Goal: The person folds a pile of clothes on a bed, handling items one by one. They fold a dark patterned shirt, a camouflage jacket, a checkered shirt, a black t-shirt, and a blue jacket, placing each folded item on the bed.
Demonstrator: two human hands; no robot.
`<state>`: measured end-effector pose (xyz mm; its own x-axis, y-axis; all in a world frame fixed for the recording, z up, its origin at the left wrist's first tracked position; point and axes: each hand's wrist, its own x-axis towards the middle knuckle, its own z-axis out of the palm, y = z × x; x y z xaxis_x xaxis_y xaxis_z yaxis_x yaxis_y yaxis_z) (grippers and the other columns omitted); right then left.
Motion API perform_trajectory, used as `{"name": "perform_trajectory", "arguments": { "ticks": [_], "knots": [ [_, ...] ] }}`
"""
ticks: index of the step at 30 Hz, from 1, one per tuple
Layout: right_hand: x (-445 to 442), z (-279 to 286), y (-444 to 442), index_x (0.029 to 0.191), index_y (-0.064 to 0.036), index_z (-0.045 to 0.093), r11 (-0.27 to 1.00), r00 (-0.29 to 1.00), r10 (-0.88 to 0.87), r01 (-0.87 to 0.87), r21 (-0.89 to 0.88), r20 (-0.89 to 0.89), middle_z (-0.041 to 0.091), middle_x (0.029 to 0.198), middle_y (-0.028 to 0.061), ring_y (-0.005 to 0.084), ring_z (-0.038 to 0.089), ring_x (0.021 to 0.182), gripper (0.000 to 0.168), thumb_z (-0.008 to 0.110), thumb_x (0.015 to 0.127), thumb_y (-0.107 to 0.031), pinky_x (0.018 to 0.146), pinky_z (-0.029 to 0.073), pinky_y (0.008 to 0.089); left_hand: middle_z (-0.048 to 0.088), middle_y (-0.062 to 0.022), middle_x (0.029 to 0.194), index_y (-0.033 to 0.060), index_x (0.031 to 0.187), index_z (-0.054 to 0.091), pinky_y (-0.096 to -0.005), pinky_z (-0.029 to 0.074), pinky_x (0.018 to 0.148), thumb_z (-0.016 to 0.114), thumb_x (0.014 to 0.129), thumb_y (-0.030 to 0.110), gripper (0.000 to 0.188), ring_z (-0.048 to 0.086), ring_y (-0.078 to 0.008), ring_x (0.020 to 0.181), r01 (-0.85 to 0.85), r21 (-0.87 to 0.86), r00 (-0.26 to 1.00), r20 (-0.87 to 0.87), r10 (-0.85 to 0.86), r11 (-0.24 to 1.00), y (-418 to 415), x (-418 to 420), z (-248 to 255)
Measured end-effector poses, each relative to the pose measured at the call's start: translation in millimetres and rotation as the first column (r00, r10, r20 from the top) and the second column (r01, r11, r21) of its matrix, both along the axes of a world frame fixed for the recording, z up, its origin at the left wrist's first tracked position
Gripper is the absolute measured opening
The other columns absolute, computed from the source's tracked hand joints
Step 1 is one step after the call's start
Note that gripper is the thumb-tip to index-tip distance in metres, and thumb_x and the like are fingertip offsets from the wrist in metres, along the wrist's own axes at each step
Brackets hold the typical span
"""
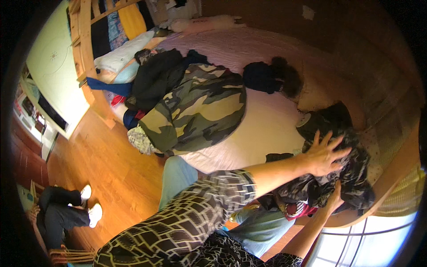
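My left hand (325, 156) lies spread with its fingers apart on a heap of dark patterned clothing (355, 160) at the bed's right side. Lower down, my right hand (334, 199) is at the near edge of the same heap. Its thumb points up against the cloth, and its other fingers are hidden by the fabric. A red and striped piece of cloth (300, 210) pokes out below the heap. Left of my hands, a camouflage jacket (203, 106) is spread on the bed, partly over other clothes.
Dark garments (156, 76) and a blue sleeve (110, 87) lie beyond the jacket. A dark bundle (262, 76) sits mid-bed (267, 123). A wooden ladder frame (81, 50) stands at left. A seated person's legs (66, 207) are at lower left on the wooden floor (123, 187).
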<state>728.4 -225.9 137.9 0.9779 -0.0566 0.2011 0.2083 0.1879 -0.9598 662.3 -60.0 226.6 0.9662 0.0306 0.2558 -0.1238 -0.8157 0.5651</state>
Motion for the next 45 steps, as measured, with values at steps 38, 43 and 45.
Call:
{"name": "perform_trajectory", "arguments": {
  "ticks": [38,43,45],
  "knots": [
    [-235,-43,129,0.129,0.007,0.040,0.394,0.472,0.851,-0.864,-0.315,-0.230,0.053,0.121,0.0173,0.0211,0.050,0.108,0.055,0.064,0.083,-0.009,0.094,0.040,0.0310,0.063,-0.0191,0.085,0.0079,0.132,0.044,-0.0444,0.051,0.063,0.058,0.076,0.007,0.058,0.064,-0.0342,0.072,-0.336,-0.010,0.937,-0.107,0.333,0.942,6,-325,-143],
    [-223,-75,159,0.106,0.005,0.055,0.521,0.624,0.722,-0.775,-0.358,-0.300,0.061,0.096,0.0106,0.0205,0.057,0.079,0.024,0.057,0.083,-0.004,0.069,0.048,0.0343,0.062,-0.0162,0.100,0.0111,0.133,0.045,-0.0414,0.051,0.070,0.061,0.072,0.007,0.063,0.063,-0.0321,0.085,-0.303,0.067,0.925,-0.220,0.310,0.951,5,-363,-130],
    [-226,-70,151,0.109,0.003,0.055,0.677,0.513,0.714,-0.681,0.280,-0.477,0.061,0.099,0.0102,0.0216,0.059,0.084,0.025,0.053,0.086,-0.007,0.073,0.049,0.0354,0.060,-0.0129,0.092,0.0181,0.134,0.047,-0.0408,0.050,0.069,0.061,0.073,0.006,0.064,0.061,-0.0313,0.087,-0.321,0.062,0.933,-0.150,0.326,0.945,8,-380,-126]
  ]
}}
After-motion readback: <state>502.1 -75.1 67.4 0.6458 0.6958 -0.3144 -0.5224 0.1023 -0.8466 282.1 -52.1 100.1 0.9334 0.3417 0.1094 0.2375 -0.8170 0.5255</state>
